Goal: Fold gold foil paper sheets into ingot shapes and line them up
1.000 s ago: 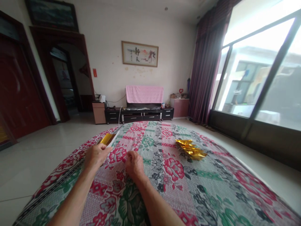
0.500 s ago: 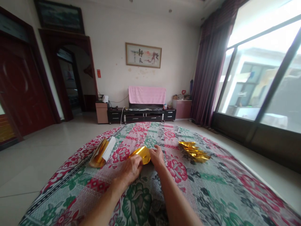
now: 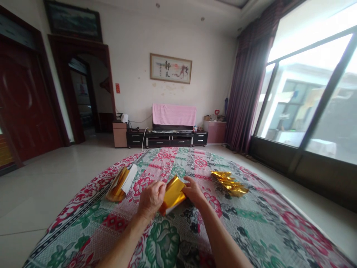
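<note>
A shiny sheet of gold foil paper [image 3: 174, 193] is held up between my two hands, curved along its length. My left hand [image 3: 152, 197] pinches its left edge with curled fingers. At the opposite edge, the thumb and fingers of my right hand [image 3: 194, 191] close on the paper. To the left lies a loose roll of gold paper [image 3: 119, 186] with a white sheet [image 3: 129, 178] along its side. Over on the right rests a row of folded gold paper pieces [image 3: 229, 183], lying close against each other.
A flowered cloth [image 3: 163, 242] in red, green and grey covers the round table. Beyond it stand a low black TV cabinet [image 3: 173, 139] and a pink cloth [image 3: 174, 114] over a screen. Purple curtains [image 3: 245, 85] hang by the window on the right.
The gold paper has turned more upright and shows a wider, curved face. My left hand has moved left and up, and my right hand slightly to the right.
</note>
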Available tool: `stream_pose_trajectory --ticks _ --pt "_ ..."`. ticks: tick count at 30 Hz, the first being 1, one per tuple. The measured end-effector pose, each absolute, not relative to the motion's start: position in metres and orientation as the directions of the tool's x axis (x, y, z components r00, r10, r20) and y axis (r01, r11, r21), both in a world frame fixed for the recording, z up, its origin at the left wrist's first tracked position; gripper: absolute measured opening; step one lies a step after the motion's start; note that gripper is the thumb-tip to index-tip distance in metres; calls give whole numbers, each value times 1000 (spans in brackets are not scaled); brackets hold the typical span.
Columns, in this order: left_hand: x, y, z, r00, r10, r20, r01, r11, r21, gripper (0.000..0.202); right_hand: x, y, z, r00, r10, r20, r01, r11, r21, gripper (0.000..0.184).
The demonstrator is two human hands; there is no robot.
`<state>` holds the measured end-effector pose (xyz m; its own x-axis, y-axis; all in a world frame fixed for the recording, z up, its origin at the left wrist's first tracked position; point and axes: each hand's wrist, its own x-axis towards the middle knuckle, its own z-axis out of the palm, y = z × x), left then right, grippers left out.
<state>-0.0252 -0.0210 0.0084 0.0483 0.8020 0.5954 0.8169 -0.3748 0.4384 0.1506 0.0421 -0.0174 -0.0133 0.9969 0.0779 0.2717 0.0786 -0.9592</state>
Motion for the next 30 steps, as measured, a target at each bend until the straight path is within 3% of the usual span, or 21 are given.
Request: stream_pose_trajectory --ticks 3,10,14,19,24,30 --pt "-31 -15 5 113 794 598 782 -442 439 18 162 37 -14 -104 992 64 256 89 -963 54" --pt "-28 -11 0 310 735 603 633 -633 446 42 184 28 -15 -232 968 99 187 145 -972 50" --pt "-26 -12 2 335 731 595 567 -661 492 47 185 21 -13 -248 962 116 76 139 -987 47" --pt "-22 -11 0 422 732 535 522 -678 517 56 182 14 -2 -211 976 48 94 69 -993 49" --pt "-15 -12 -3 475 690 545 599 -708 375 74 180 10 9 -243 969 -32 242 29 -970 47" --pt "-4 -20 -5 529 628 570 619 -746 247 78 182 9 9 -298 954 -40 308 56 -950 51"
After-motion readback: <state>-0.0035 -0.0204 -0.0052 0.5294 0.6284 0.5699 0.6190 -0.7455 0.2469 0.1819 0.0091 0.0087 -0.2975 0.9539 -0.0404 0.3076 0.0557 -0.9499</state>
